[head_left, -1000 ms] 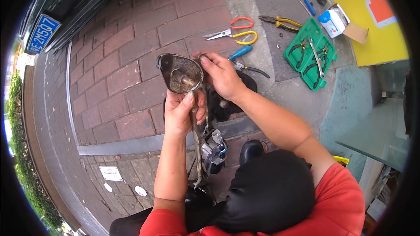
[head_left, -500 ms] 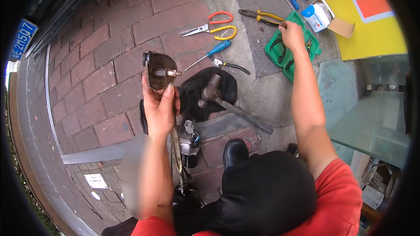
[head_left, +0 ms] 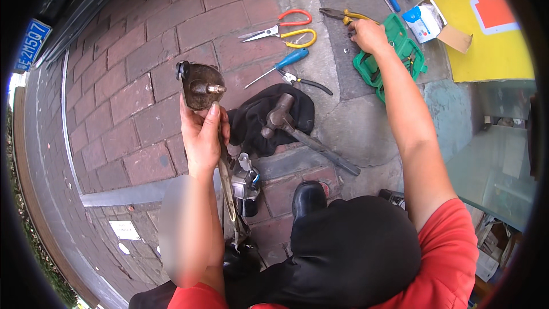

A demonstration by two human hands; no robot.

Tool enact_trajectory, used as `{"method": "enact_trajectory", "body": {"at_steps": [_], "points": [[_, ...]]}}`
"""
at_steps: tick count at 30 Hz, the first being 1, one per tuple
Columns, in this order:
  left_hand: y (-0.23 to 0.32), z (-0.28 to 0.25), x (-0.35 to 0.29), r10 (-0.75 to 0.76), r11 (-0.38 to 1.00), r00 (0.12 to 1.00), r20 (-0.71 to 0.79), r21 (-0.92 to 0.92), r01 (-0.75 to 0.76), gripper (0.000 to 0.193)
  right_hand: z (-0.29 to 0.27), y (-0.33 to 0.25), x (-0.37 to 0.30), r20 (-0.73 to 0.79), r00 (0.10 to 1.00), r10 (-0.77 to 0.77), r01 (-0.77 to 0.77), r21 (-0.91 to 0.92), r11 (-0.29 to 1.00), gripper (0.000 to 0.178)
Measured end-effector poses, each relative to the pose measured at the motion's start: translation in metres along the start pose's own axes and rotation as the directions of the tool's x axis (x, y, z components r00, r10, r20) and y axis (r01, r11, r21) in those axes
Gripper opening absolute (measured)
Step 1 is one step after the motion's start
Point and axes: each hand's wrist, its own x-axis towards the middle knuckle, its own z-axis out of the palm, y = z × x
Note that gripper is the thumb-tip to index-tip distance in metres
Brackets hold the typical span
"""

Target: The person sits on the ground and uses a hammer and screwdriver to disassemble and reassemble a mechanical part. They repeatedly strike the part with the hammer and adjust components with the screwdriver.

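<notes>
Cup-shaped part: dull metal, grimy inside, its stub smoother and shinier. Hammer: dark, worn metal head toward the right edge of matt black cloth. Scissors: bright metal blades, smooth plastic handles; tool case: smooth green plastic; carton: smooth card.

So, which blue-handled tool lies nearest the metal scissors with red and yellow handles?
The blue-handled screwdriver just below those scissors; another blue-handled tool lies farther right, near the blue-and-white cardboard box.
</notes>
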Motion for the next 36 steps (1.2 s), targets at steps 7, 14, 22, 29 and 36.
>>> {"method": "enact_trajectory", "body": {"at_steps": [7, 14, 22, 29, 36], "points": [[-0.001, -0.001, 0.001, -0.012, 0.999, 1.000, 0.001, -0.037, 0.012, 0.048, 0.008, 0.007, 0.002, -0.060, 0.997, -0.047, 0.047, -0.005, 0.999, 0.019], [-0.002, -0.002, 0.001, -0.015, 0.999, 1.000, 0.007, -0.032, 0.015, 0.048, 0.011, 0.013, 0.002, -0.048, 0.996, -0.069, 0.069, -0.015, 0.998, 0.014], [-0.004, -0.004, 0.002, -0.017, 0.998, 1.000, 0.019, -0.057, 0.018, 0.048, 0.007, 0.011, 0.003, 0.031, 0.997, -0.077, 0.079, -0.053, 0.996, 0.019], [-0.004, -0.008, 0.002, -0.050, 0.997, 0.999, 0.020, -0.055, 0.051, 0.061, 0.008, 0.010, 0.002, -0.121, 0.986, -0.112, 0.120, 0.057, 0.991, 0.018], [-0.003, -0.008, 0.003, -0.076, 0.997, 0.997, 0.005, -0.019, 0.077, 0.074, 0.018, 0.010, 0.001, -0.175, 0.972, -0.154, 0.165, 0.047, 0.985, 0.013]]}}
